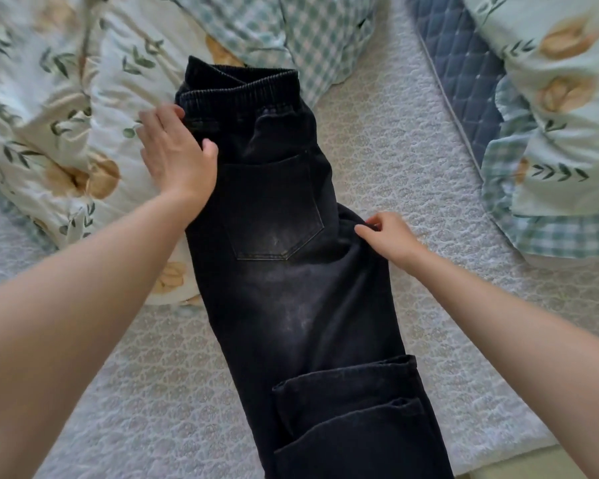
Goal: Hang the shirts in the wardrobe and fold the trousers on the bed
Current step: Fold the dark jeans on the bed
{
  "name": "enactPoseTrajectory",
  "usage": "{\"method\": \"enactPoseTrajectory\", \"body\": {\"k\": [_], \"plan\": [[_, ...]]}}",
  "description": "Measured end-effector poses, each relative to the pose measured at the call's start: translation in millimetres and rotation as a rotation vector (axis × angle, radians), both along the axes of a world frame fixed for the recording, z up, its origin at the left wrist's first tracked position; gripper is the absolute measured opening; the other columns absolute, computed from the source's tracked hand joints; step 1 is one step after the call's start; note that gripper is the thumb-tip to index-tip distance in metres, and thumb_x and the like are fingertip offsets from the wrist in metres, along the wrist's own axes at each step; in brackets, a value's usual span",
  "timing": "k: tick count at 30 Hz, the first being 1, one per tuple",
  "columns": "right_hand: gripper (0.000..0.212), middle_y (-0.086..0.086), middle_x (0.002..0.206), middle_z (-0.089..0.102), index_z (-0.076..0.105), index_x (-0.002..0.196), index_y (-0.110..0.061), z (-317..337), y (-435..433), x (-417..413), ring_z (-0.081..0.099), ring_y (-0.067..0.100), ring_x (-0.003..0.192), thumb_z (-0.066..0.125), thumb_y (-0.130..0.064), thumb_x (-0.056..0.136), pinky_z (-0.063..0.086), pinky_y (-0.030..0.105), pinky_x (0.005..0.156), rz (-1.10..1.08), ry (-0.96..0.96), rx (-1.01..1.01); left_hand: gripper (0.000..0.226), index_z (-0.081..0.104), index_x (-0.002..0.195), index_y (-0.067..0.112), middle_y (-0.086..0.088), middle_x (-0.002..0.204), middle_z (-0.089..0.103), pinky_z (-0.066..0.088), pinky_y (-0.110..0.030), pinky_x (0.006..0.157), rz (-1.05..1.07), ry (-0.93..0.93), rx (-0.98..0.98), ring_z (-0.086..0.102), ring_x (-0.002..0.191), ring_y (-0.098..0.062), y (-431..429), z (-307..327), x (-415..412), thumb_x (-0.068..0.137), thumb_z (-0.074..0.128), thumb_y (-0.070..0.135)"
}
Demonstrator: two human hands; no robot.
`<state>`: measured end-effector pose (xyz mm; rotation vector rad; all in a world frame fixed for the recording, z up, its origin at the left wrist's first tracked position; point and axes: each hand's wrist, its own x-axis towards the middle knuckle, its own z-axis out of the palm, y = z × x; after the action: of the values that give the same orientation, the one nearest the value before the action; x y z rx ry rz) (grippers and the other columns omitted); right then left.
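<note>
Nearest the camera, the leg ends (353,402) of the black trousers (291,288) are turned back up on themselves, the two hems lying stepped one over the other on the right part of the legs. The trousers lie lengthwise on the bed (412,150), on its pale textured cover, folded in half along their length with a back pocket (274,216) facing up, and they run from the bottom edge of the view away towards the bedding. Two bare forearms reach in from either side. The right hand (389,238) is at the trousers' right edge, level with the bottom of the pocket, where the seat bulges out; its fingers are curled and thumb and forefinger pinch the dark cloth there. Further off, the left hand (175,152) lies flat with straight fingers along the trousers' left edge just below the waist, the thumb on the black cloth and the fingers partly on the leaf-printed quilt (49,115) beside it, holding nothing. Beyond it the ribbed elastic waistband (242,95) rests against that quilt and a green checked cloth (291,36). At the far right lie a blue quilted pad (464,81) and a matching frilled pillow (550,98), well apart from the trousers
</note>
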<state>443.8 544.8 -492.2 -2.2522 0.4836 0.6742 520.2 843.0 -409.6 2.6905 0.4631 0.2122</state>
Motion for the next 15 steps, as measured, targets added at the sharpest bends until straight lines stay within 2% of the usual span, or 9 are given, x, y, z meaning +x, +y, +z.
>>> {"method": "enactPoseTrajectory", "body": {"k": [3, 5, 7, 9, 10, 13, 15], "plan": [[0.038, 0.003, 0.111, 0.062, 0.058, 0.119, -0.013, 4, 9, 11, 0.059, 0.023, 0.104, 0.057, -0.041, 0.093, 0.049, 0.041, 0.093, 0.090, 0.051, -0.006, 0.061, 0.040, 0.131, 0.009, -0.010, 0.134, 0.046, 0.039, -0.037, 0.102, 0.086, 0.056, -0.220, 0.046, 0.122, -0.028, 5, 11, 34, 0.087, 0.066, 0.042], [0.035, 0.003, 0.106, 0.062, 0.059, 0.116, -0.012, 3, 12, 16, 0.060, 0.024, 0.100, 0.058, -0.039, 0.093, 0.049, 0.036, 0.084, 0.136, 0.064, -0.006, 0.075, 0.041, 0.132, 0.008, -0.011, 0.132, 0.051, 0.044, -0.041, 0.101, 0.173, 0.161, -0.360, 0.051, 0.120, -0.029, 7, 15, 49, 0.081, 0.070, 0.054], [0.029, 0.002, 0.099, 0.061, 0.059, 0.111, -0.013, 3, 14, 19, 0.059, 0.023, 0.096, 0.061, -0.035, 0.092, 0.045, 0.033, 0.078, 0.186, 0.049, -0.021, 0.089, 0.048, 0.128, 0.008, -0.013, 0.128, 0.055, 0.048, -0.047, 0.098, 0.211, 0.263, -0.358, 0.055, 0.116, -0.032, 9, 18, 54, 0.066, 0.075, 0.066], [0.025, 0.000, 0.095, 0.060, 0.057, 0.107, -0.014, 2, 12, 20, 0.058, 0.021, 0.091, 0.063, -0.032, 0.091, 0.044, 0.031, 0.075, 0.208, 0.047, -0.014, 0.095, 0.059, 0.116, 0.013, -0.012, 0.118, 0.060, 0.053, -0.048, 0.091, 0.167, 0.309, -0.254, 0.058, 0.109, -0.031, 10, 18, 51, 0.045, 0.073, 0.075], [0.021, -0.002, 0.091, 0.059, 0.057, 0.103, -0.015, 1, 10, 20, 0.057, 0.020, 0.089, 0.062, -0.031, 0.091, 0.043, 0.030, 0.072, 0.214, 0.042, -0.008, 0.088, 0.062, 0.109, 0.014, -0.012, 0.113, 0.062, 0.054, -0.047, 0.089, 0.124, 0.298, -0.186, 0.059, 0.106, -0.031, 12, 17, 47, 0.044, 0.073, 0.072], [0.016, -0.002, 0.086, 0.060, 0.058, 0.093, -0.013, 0, 5, 18, 0.057, 0.020, 0.085, 0.058, -0.029, 0.095, 0.042, 0.029, 0.067, 0.220, -0.002, 0.031, 0.038, 0.068, 0.096, 0.012, -0.011, 0.097, 0.067, 0.055, -0.044, 0.081, -0.035, 0.185, -0.052, 0.064, 0.093, -0.031, 16, 19, 34, 0.072, 0.077, 0.040], [0.017, -0.002, 0.081, 0.059, 0.057, 0.087, -0.014, -2, 3, 17, 0.056, 0.019, 0.081, 0.053, -0.027, 0.097, 0.041, 0.028, 0.066, 0.210, -0.065, 0.054, 0.022, 0.072, 0.095, 0.011, -0.010, 0.092, 0.069, 0.052, -0.041, 0.076, -0.080, 0.085, -0.024, 0.064, 0.088, -0.031, 18, 23, 34, 0.084, 0.070, 0.030]]}}
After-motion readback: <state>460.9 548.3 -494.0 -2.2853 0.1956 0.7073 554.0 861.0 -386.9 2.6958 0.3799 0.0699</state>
